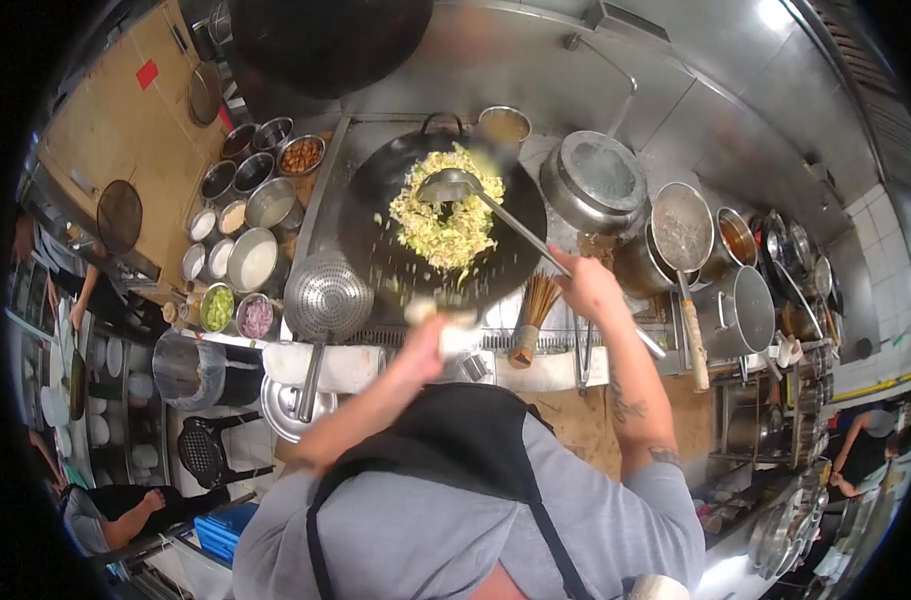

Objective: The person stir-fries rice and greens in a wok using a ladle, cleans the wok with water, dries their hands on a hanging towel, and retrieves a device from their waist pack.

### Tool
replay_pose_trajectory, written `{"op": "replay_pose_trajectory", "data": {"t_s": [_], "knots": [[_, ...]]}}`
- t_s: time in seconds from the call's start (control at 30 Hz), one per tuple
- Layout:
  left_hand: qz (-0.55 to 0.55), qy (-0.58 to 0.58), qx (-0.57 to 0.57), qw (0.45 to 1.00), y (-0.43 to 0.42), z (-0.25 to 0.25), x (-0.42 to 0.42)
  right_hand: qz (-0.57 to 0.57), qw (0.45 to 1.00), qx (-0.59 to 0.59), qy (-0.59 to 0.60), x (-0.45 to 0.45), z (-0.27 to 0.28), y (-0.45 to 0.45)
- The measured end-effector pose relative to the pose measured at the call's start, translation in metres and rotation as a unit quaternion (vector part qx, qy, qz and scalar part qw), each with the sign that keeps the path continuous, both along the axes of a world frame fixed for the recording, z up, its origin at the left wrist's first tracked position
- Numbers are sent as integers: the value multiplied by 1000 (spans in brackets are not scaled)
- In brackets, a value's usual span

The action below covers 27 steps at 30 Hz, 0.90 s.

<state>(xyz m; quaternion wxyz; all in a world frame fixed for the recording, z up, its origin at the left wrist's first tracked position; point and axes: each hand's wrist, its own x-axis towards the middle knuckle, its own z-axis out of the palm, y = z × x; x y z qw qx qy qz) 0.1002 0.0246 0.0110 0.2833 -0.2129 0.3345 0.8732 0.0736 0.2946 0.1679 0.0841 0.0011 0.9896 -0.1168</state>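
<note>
A large dark wok (376, 180) holds a yellow and green food mixture (451, 240), with loose bits in the air over its near side. My right hand (591, 288) is wrapped round the long handle of a steel ladle (451, 185), whose bowl is over the food. At the wok's near edge is my left hand (428, 350), smeared by motion, beside a pale cloth-like thing (456, 335); the wok's handle there is hidden. A perforated skimmer (328, 297) lies just left of the wok, and a bamboo brush (532, 325) is to its right.
Ingredient bowls (254, 260) stand at the left. A lidded steel pot (594, 180), a mesh strainer (683, 228) and more pots (741, 315) are at the right. A second dark wok (331, 40) is at the back. Other people are at the far left and far right.
</note>
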Motion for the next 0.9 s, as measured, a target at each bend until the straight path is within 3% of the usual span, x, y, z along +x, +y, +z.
{"op": "replay_pose_trajectory", "data": {"t_s": [0.03,0.07,0.1,0.17,0.23,0.3,0.4,0.47,0.5,0.53,0.57,0.63,0.67,0.73,0.77,0.83,0.9], "knots": [[28,-51,-64,996,2,23,29,9,1000,-9,9,9,14,12],[10,15,-110,994,-2,14,43,56,994,-74,59,15,22,36],[-22,61,-96,993,-5,22,49,53,990,-128,12,20,49,49],[-3,-113,-64,992,-1,86,32,84,988,-92,-92,23,105,57],[-7,-48,2,999,3,71,-4,146,985,-43,-82,16,110,61],[-29,-37,-21,999,11,69,-37,107,991,-24,-79,-3,87,46],[-12,-15,11,1000,6,3,-64,21,998,39,-42,-21,28,-2],[5,19,-41,999,6,21,-19,-8,999,21,-28,-13,8,-18],[-13,-3,25,1000,0,-8,3,0,1000,6,-17,-9,0,-16],[5,2,-69,998,2,19,31,12,1000,10,-3,-2,13,-10],[-3,36,-48,998,0,3,38,25,1000,12,9,3,31,4],[-17,-25,-96,995,1,67,31,64,996,-32,-44,-2,51,35],[-9,-60,-21,998,2,60,12,58,994,-16,-88,1,71,29],[10,-16,-53,998,9,54,-31,55,992,-4,-111,-8,83,19],[-3,-43,-25,999,10,60,-49,56,993,-10,-100,-16,71,15],[-36,-27,18,999,8,10,-81,58,997,-1,-41,-27,18,7],[11,-16,-24,1000,11,-12,-61,-2,1000,22,13,-23,-32,-19]]}}
